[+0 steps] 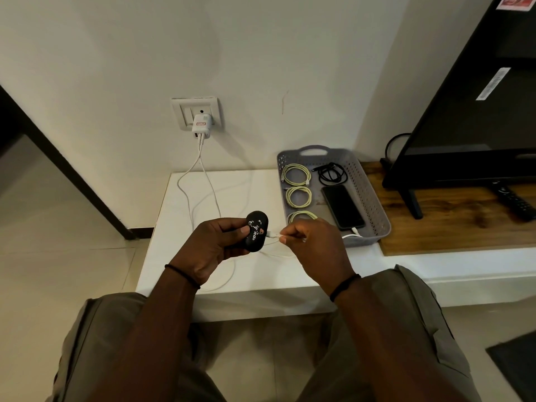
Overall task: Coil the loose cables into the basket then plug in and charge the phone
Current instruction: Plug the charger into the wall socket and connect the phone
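Note:
My left hand (213,248) grips a small black oval case (256,231) with white lettering above the white ledge. My right hand (314,248) pinches the plug end of a white cable (274,235), its tip right at the case's side. A grey basket (374,195) on the ledge holds three coiled yellow-green cables (298,195), a coiled black cable (333,173) and a black phone (343,206) lying face up with a white cable plugged into its near end. A white charger (201,127) sits in the wall socket with two white cables hanging down from it.
The white ledge (179,265) runs along the wall; loose white cable loops lie on it under my hands. To the right stand a wooden board (452,227), a television (475,111) on its stand and a black remote (514,200). My knees are below.

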Demonstrator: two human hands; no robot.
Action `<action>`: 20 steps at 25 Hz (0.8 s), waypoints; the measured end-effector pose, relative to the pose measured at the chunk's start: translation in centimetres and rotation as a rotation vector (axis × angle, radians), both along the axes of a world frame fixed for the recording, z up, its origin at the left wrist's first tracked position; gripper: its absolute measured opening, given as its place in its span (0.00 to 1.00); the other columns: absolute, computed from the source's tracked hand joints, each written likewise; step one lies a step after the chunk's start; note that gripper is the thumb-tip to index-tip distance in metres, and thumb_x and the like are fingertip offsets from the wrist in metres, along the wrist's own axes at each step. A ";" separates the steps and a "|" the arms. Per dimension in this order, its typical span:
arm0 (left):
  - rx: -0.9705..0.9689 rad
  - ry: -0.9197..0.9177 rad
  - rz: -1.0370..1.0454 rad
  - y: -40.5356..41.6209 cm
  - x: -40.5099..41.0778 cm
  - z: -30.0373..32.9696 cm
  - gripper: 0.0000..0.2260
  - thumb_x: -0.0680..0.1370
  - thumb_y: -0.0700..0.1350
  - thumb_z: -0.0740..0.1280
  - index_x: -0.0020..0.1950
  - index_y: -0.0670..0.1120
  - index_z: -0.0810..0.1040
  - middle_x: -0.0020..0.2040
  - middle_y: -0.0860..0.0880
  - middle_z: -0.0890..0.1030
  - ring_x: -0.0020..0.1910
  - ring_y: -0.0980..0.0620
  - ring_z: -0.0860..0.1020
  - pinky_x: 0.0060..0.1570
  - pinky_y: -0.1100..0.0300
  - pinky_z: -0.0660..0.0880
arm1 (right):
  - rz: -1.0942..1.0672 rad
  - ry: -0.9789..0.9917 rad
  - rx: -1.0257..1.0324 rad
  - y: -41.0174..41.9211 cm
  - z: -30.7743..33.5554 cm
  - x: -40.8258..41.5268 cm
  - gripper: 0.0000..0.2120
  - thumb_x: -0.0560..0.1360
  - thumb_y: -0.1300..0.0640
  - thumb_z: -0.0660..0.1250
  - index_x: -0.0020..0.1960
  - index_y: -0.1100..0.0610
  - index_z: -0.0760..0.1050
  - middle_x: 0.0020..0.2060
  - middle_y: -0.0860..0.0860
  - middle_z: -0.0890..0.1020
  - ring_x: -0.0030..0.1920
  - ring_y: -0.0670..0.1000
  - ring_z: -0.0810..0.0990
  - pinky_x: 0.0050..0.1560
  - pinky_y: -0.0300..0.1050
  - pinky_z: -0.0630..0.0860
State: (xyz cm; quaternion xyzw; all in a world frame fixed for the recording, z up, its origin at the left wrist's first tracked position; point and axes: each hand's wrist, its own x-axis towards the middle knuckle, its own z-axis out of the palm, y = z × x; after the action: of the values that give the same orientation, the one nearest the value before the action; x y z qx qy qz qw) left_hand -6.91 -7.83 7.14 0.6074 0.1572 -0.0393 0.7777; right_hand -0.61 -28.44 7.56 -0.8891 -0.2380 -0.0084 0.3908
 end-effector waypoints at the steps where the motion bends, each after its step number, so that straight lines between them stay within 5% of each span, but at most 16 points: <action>1: 0.002 0.000 0.002 0.0 0.0 0.0 0.13 0.73 0.40 0.69 0.57 0.40 0.82 0.49 0.42 0.84 0.47 0.46 0.82 0.51 0.53 0.79 | 0.002 0.010 0.001 -0.1 -0.1 0.1 0.02 0.73 0.53 0.73 0.42 0.50 0.83 0.36 0.46 0.84 0.40 0.45 0.79 0.44 0.47 0.78; 5: -0.018 0.017 0.011 -0.3 0.1 -0.1 0.10 0.77 0.38 0.66 0.57 0.40 0.81 0.49 0.42 0.84 0.47 0.46 0.83 0.49 0.54 0.80 | -0.007 0.044 -0.003 -0.3 0.1 0.1 0.06 0.73 0.52 0.74 0.49 0.50 0.83 0.41 0.45 0.84 0.43 0.43 0.79 0.47 0.46 0.79; 9: -0.014 0.009 -0.014 -0.1 0.2 0.1 0.12 0.74 0.41 0.68 0.57 0.42 0.82 0.48 0.42 0.84 0.46 0.46 0.82 0.47 0.53 0.79 | 0.043 0.147 -0.013 -0.1 0.5 0.1 0.38 0.67 0.43 0.76 0.74 0.43 0.64 0.65 0.45 0.76 0.61 0.46 0.75 0.60 0.45 0.75; 12: 0.019 0.009 -0.056 -0.6 0.7 0.1 0.15 0.73 0.43 0.69 0.58 0.41 0.81 0.51 0.39 0.84 0.47 0.44 0.82 0.48 0.51 0.80 | 0.088 0.214 -0.095 1.0 0.6 -0.4 0.51 0.65 0.41 0.77 0.78 0.46 0.52 0.69 0.48 0.72 0.66 0.48 0.73 0.64 0.48 0.74; 17: 0.038 0.005 -0.057 -1.2 1.9 0.1 0.12 0.78 0.42 0.67 0.60 0.42 0.81 0.52 0.40 0.84 0.48 0.46 0.83 0.44 0.54 0.79 | 0.039 0.030 -0.105 3.0 0.5 -0.3 0.33 0.66 0.41 0.76 0.65 0.51 0.68 0.56 0.48 0.78 0.57 0.49 0.77 0.52 0.40 0.73; 20: 0.003 0.045 0.039 -0.5 2.8 0.0 0.14 0.78 0.48 0.66 0.60 0.42 0.80 0.51 0.40 0.84 0.46 0.45 0.82 0.45 0.51 0.79 | -0.065 0.017 -0.013 3.2 1.0 1.6 0.33 0.66 0.40 0.75 0.64 0.52 0.68 0.54 0.48 0.80 0.53 0.49 0.79 0.51 0.42 0.76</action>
State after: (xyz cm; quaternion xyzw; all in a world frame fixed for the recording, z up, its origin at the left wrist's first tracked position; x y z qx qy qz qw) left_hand -4.16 -8.29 7.19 0.6046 0.1863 -0.0375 0.7735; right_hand 0.98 -25.19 8.57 -0.8989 -0.2059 -0.0118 0.3865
